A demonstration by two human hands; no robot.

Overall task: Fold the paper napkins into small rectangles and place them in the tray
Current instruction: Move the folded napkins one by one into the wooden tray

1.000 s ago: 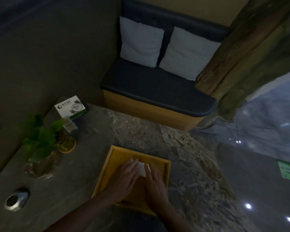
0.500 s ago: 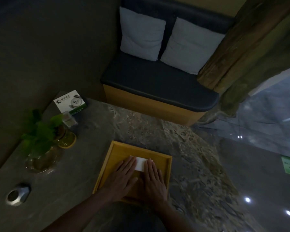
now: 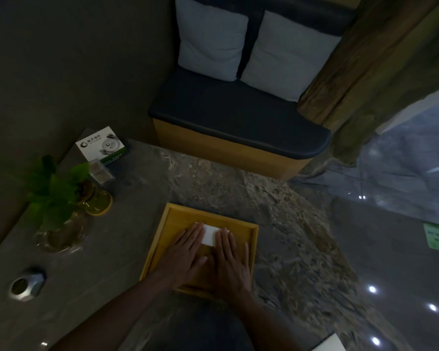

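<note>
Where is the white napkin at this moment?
In the head view the napkin lies inside the wooden tray, toward its far side, between the fingers of the left hand and right hand, which press flat on it.

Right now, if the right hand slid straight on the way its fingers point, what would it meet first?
Probably the far rim of the tray. The right hand lies flat on the napkin, fingers pointing away from the person; only bare tray floor shows between.
</note>
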